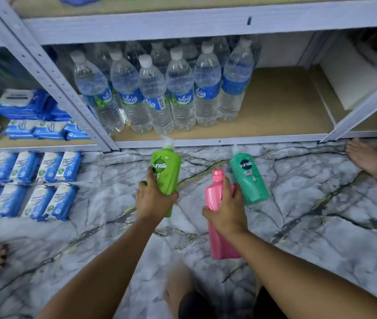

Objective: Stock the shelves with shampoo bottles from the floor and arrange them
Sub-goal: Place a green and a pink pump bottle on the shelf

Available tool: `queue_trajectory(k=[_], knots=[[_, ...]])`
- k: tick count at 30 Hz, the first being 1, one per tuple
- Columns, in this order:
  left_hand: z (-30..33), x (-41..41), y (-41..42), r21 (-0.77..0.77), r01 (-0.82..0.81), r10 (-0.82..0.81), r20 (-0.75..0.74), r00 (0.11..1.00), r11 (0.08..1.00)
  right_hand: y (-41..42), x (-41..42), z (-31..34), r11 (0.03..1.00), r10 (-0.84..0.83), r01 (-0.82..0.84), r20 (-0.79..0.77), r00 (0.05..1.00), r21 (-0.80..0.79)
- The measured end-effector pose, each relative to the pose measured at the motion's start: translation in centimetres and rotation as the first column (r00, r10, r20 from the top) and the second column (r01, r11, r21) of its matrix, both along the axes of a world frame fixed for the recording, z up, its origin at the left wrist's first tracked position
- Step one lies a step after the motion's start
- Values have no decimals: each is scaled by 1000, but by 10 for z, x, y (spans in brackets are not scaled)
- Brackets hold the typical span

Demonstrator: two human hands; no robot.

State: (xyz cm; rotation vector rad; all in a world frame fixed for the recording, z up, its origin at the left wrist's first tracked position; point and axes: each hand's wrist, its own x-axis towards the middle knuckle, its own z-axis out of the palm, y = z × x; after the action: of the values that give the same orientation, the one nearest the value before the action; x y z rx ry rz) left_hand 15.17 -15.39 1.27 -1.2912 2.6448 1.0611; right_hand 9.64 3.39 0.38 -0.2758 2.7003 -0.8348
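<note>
My left hand grips a light green Sunsilk shampoo bottle, cap pointing toward the shelf. My right hand is closed around a pink shampoo bottle and also touches a teal Sunsilk bottle beside it; whether the teal one is lifted or lying on the floor I cannot tell. All three bottles are over the marble floor, just in front of the bottom shelf, whose right half is bare board.
Several large water bottles fill the shelf's left half. Blue wipe packs lie on the floor and on the neighbouring shelf at left. A grey upright post divides the bays. Bare feet show at right, and at lower left.
</note>
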Motion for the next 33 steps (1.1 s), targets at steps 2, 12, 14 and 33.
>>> queue_trajectory(k=[2, 12, 14, 33], knots=[[35, 0, 4, -11, 2, -3, -66, 998, 1000, 5, -6, 35, 999, 4, -6, -68, 998, -33], [228, 10, 58, -136, 43, -95, -407, 909, 990, 56, -26, 221, 968, -34, -73, -414, 910, -239], [261, 11, 74, -158, 52, -119, -452, 884, 986, 70, -28, 260, 960, -60, -81, -480, 875, -268], [378, -130, 171, -212, 66, -206, -749, 630, 975, 123, -154, 447, 873, -289, -137, -723, 627, -467]])
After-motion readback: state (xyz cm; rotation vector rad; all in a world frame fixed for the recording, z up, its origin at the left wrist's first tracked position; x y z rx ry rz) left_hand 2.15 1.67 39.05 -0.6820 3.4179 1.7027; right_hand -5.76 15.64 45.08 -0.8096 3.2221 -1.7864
